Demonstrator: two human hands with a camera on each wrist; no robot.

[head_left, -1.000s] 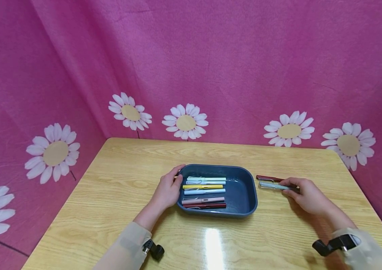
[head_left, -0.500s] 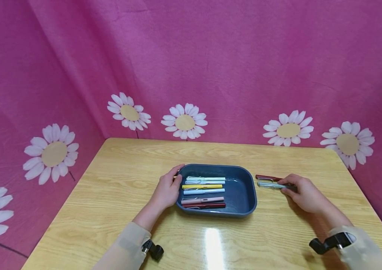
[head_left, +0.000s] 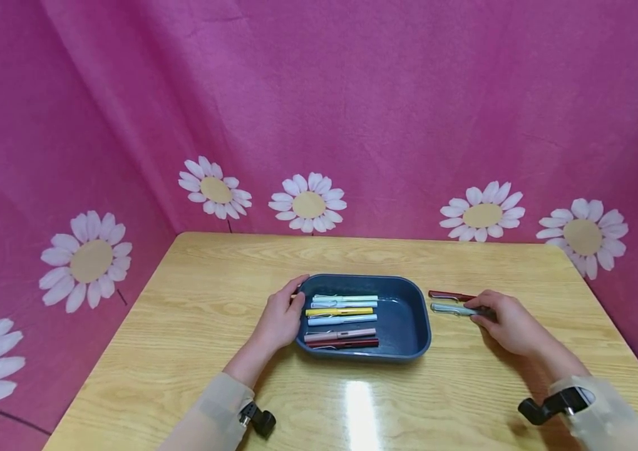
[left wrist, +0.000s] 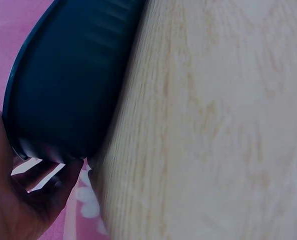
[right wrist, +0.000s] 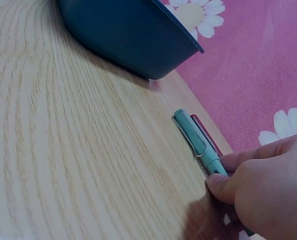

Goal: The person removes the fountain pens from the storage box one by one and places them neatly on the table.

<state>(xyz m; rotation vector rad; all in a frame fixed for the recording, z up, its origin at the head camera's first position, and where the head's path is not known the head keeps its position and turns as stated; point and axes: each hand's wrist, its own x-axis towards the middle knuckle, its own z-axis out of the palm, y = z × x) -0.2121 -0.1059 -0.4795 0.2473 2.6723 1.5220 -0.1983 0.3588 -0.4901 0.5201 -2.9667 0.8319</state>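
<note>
A dark blue-grey tray stands on the table in the head view, with several capped pens lying side by side in its left part. My left hand grips the tray's left end, thumb at the rim; the left wrist view shows its fingers against the tray's outer wall. To the right of the tray, my right hand pinches a pale green pen between thumb and fingers, its clip end pointing at the tray. A dark red pen lies just behind it, partly hidden by the hand.
Among the pens in the tray are a yellow pen, a light blue pen, a pink pen and a dark red one. The wooden table ends at a pink flowered cloth behind and at the sides.
My right hand and the pale green pen have shifted very slightly left. The left hand and the tray stay in place.
</note>
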